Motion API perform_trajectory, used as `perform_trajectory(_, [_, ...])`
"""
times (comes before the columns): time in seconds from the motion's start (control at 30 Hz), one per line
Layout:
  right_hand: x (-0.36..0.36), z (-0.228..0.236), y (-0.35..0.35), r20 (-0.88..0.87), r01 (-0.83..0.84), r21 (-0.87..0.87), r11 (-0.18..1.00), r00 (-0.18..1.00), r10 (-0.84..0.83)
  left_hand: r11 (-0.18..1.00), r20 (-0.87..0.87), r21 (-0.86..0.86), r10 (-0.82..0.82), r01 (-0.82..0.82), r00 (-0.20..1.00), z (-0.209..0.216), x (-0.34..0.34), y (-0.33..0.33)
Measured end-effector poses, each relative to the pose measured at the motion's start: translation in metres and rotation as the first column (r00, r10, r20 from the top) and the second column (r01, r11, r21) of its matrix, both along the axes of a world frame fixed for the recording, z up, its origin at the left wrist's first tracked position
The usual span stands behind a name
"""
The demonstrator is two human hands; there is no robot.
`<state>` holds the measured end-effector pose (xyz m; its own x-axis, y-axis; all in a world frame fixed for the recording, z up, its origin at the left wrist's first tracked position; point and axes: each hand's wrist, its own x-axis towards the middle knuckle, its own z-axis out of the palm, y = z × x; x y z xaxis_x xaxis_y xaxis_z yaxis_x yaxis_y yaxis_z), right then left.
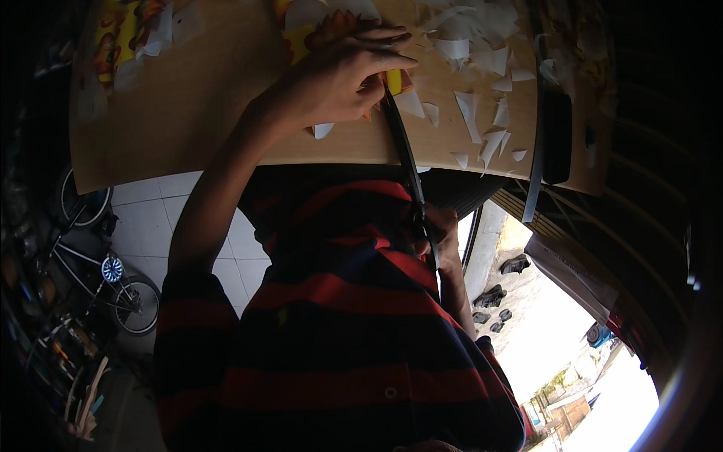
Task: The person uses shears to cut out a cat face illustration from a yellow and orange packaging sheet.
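One sheet [394,80], held by the left hand [339,81] inside the near edge of the tabletop [203,90], meets a black tool [402,137] gripped in the right hand [444,232] beyond that edge; scraps [467,119] crowd the right edge, bare room lies left.

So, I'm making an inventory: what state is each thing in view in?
Scissors: held at the near end by the right hand; blade opening unclear.
Printed sheet: partly covered by the left hand.
White scraps: loose, scattered on the table.
Far-left prints: lying on the table.
Bicycle: parked, riderless.
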<state>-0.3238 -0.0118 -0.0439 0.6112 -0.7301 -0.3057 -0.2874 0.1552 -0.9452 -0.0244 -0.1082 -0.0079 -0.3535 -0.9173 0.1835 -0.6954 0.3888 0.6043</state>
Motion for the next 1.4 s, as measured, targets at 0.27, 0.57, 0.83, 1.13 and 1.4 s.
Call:
perform_trajectory(0.27, [-0.001,-0.005,0.002,-0.023,0.012,-0.021,1.000,1.000,-0.013,1.000,0.006,-0.006,0.007,-0.007,1.000,0.000,0.000,0.000])
perform_trajectory(0.57, [0.007,0.000,0.000,-0.056,0.032,-0.084,0.996,0.998,-0.037,0.999,-0.002,-0.035,0.012,-0.012,1.000,-0.002,-0.001,0.000])
perform_trajectory(0.83, [0.007,-0.006,0.003,0.018,0.062,-0.035,0.997,0.998,-0.062,1.000,-0.002,-0.021,0.009,-0.009,1.000,-0.001,0.000,0.000])
perform_trajectory(1.13, [0.016,0.000,0.001,0.025,0.076,-0.022,0.997,0.997,-0.076,0.997,0.072,-0.074,0.024,-0.019,0.997,0.000,0.001,0.003])
perform_trajectory(1.4, [0.009,-0.025,0.004,0.159,0.071,0.002,0.997,0.985,-0.071,0.988,-0.076,-0.054,0.139,-0.144,0.987,0.013,-0.013,0.024])
